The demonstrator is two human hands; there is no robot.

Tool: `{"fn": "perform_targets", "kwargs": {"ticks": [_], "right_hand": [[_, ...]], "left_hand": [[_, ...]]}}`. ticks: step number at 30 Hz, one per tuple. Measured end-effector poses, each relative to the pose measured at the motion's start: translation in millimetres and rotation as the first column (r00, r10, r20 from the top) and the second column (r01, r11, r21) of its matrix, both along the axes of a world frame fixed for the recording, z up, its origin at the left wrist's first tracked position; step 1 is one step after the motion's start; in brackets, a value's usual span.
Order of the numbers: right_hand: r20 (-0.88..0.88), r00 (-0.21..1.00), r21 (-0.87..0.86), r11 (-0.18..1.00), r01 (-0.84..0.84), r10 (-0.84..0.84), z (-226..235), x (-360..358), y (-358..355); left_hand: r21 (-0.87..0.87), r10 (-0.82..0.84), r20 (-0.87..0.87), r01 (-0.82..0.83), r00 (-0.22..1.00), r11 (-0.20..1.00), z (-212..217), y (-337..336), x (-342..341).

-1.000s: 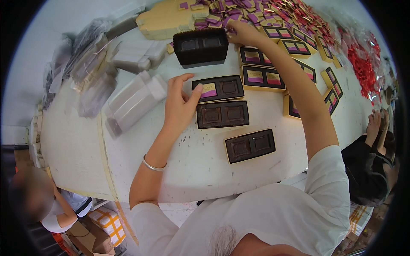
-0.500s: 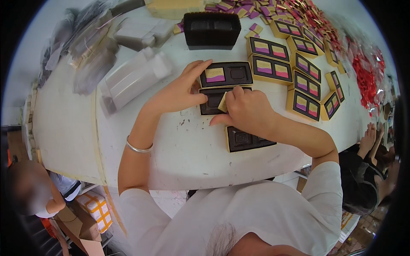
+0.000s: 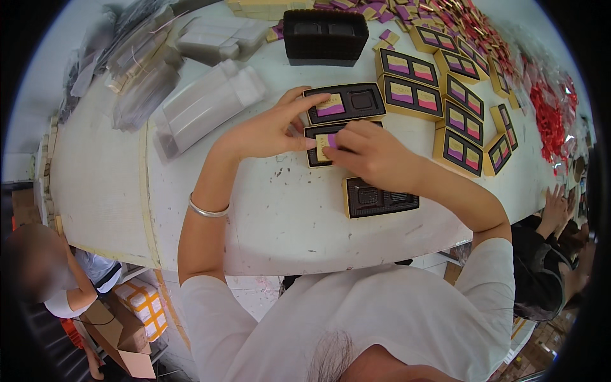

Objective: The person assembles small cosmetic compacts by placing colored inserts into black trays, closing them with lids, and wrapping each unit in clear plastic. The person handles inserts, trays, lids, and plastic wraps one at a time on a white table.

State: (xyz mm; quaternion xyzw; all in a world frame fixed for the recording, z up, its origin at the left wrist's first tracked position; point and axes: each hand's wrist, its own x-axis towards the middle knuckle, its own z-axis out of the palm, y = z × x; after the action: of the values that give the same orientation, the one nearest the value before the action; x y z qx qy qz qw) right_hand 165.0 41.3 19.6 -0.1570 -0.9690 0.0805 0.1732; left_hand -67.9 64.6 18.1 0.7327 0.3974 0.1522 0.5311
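Left hand: your left hand (image 3: 264, 132) lies flat-ish over the left end of the middle tray (image 3: 318, 146), fingers stretched toward the far tray, thumb at the near edge – loosely spread, steadying it rather than gripping anything.
Right hand: your right hand (image 3: 372, 156) covers the right half of that same tray, fingertips pinched narrow on a small cream-and-purple packet (image 3: 326, 144) that sits in the tray's left pocket.
Middle tray: dark brown, two pockets, on the white surface (image 3: 102, 191) directly between your hands; the right pocket is hidden under your hand, so you cannot tell what is in it.
Far tray: the far tray (image 3: 345, 102) touches the middle one on its far side – left pocket holds a cream-and-purple packet, right pocket shows bare dark plastic.
Near tray: the near tray (image 3: 380, 197) lies just beside your right wrist, both pockets bare, apart from the other two.
Filled boxes: rows of gold-edged boxes (image 3: 439, 95) with purple and pink packets run along your right side (some standing tilted at the edge).
Black stack: a stack of black trays (image 3: 324, 37) stands farther out, well apart from your hands.
Clear sleeves: clear plastic sleeves (image 3: 203, 105) lie off to your left.
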Motion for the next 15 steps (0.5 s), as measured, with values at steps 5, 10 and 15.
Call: {"fn": "perform_targets", "kwargs": {"ticks": [5,10,15], "right_hand": [[-0.070,0.992,-0.067,0.991,-0.113,0.108,6,-8,8],[-0.065,0.991,-0.075,0.990,-0.121,0.116,-5,15,0],[-0.087,0.996,0.281,0.959,0.028,-0.003,13,10,-27]], "left_hand": [[0.004,-0.021,-0.009,0.021,1.000,1.000,-2,0,-2],[0.039,-0.031,0.011,0.030,0.999,0.999,-5,0,-1],[0.051,-0.015,-0.013,0.016,1.000,0.999,-2,-3,1]]}}
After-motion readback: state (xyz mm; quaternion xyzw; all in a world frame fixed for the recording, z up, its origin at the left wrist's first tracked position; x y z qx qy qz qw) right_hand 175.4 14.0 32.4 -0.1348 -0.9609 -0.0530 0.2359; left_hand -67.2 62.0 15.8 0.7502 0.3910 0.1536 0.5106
